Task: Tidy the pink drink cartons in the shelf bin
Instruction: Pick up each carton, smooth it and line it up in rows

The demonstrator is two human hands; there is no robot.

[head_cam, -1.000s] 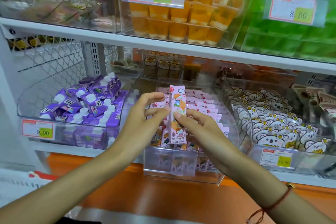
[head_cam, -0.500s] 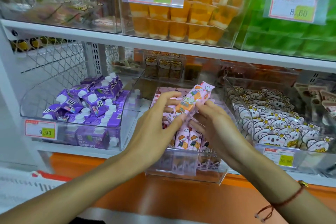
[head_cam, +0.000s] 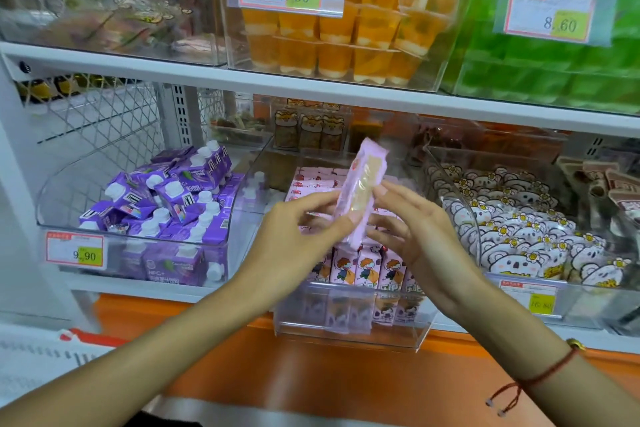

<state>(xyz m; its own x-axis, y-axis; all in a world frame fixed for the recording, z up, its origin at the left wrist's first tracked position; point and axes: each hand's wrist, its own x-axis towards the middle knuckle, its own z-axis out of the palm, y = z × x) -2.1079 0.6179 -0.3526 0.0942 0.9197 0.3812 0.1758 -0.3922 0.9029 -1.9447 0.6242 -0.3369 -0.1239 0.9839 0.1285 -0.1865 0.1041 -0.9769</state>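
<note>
I hold one pink drink carton (head_cam: pixel 362 189) in the air above the clear shelf bin (head_cam: pixel 349 333), tilted with its top leaning right. Its plain back with a straw faces me. My left hand (head_cam: pixel 294 239) pinches its lower left side and my right hand (head_cam: pixel 412 229) grips its right side. Below my hands, several more pink cartons (head_cam: pixel 360 267) stand in a row at the bin's front, and others lie flat toward the back (head_cam: pixel 311 180).
A bin of purple cartons (head_cam: pixel 166 204) sits to the left, and a bin of koala-print packets (head_cam: pixel 519 236) to the right. Orange jelly cups (head_cam: pixel 346 35) and green packs (head_cam: pixel 554 73) fill the shelf above. An orange ledge (head_cam: pixel 311 374) runs below.
The carton was upright with its picture facing me, then tipped sideways. Now it is turned so its plain back shows, and both hands have shifted slightly right.
</note>
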